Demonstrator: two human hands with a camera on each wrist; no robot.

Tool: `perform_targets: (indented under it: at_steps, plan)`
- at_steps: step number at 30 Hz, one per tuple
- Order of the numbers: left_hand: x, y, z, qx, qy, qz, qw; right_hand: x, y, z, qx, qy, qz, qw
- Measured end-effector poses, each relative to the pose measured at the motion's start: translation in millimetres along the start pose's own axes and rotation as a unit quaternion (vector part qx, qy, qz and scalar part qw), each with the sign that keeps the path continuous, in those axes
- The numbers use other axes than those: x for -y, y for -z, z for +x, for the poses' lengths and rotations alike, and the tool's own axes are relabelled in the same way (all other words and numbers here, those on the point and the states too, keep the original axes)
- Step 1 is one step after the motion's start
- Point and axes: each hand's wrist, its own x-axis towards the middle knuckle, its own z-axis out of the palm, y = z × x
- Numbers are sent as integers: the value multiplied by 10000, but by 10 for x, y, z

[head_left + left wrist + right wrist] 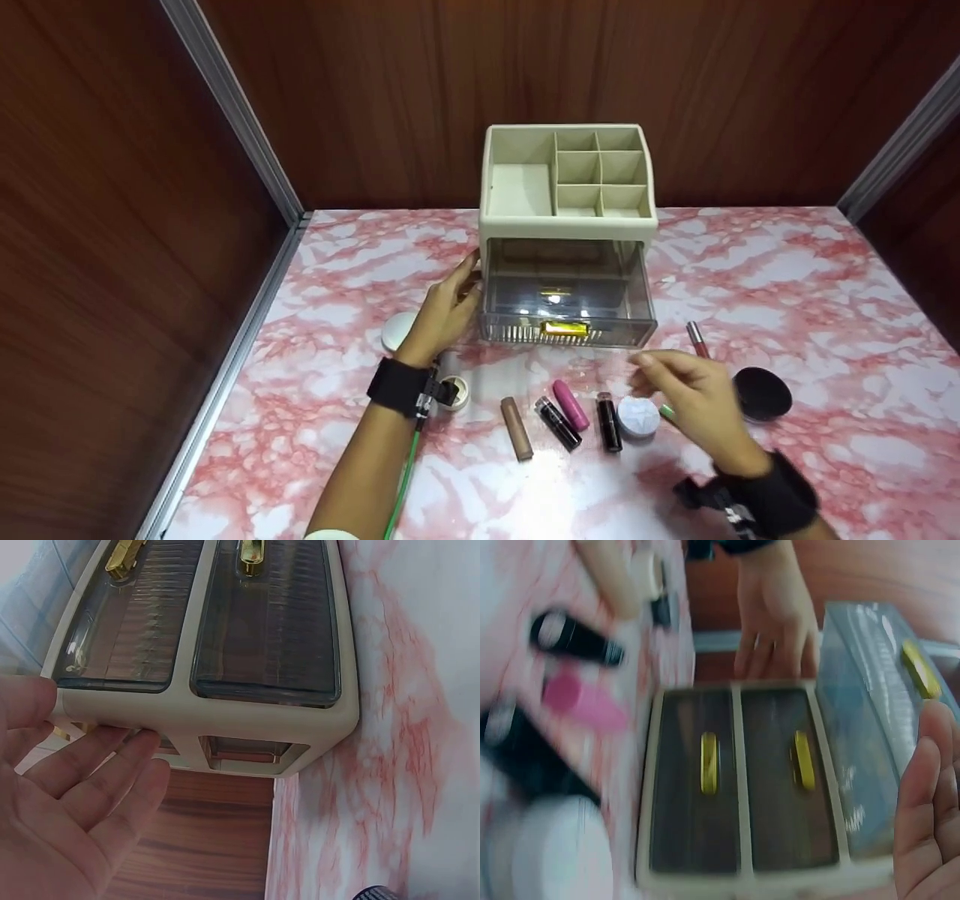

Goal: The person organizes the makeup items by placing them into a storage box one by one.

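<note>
At the back of the pink marbled tabletop (787,300) stands your cream plastic organizer (568,225), close to the wood-grain wall (420,90). Its top is open and split into one wide tray on the left and six small square cells on the right. Below sit smoky see-through drawers with ribbed fronts and gold handles; the bottom drawer (566,300) is pulled out toward you, its handle (564,328) catching the light.

Your left hand (444,311) lies flat against the organizer's left side, fingers straight and together. Your right hand (694,401) hovers in front of the open drawer, above the cosmetics, fingers loosely bent and holding nothing that you can make out; it is blurred.

Along the near edge lie a brown tube (517,427), two dark lipsticks (558,424), a pink tube (571,405), a white round jar (638,416), a black compact (762,394) and a slim gloss (697,340). A white disc (397,331) sits beside your left wrist.

Wood-panelled walls with metal corner strips (232,112) enclose the table on three sides.
</note>
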Motion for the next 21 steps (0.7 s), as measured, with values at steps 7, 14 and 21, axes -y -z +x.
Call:
perform_targets:
  at_steps: [7, 14, 21]
  plan:
    - [57, -30, 11, -225, -6, -333, 9992, -45, 452, -56, -450, -617, -544, 9956]
    - [93, -118, 25, -644, 300, -945, 9930, -190, 868, -73, -327, -1474, -1513, 9769]
    - [-126, -72, -8, -641, 330, -1181, 9904, -354, 1312, -48, 1046, -2174, -3455, 9069]
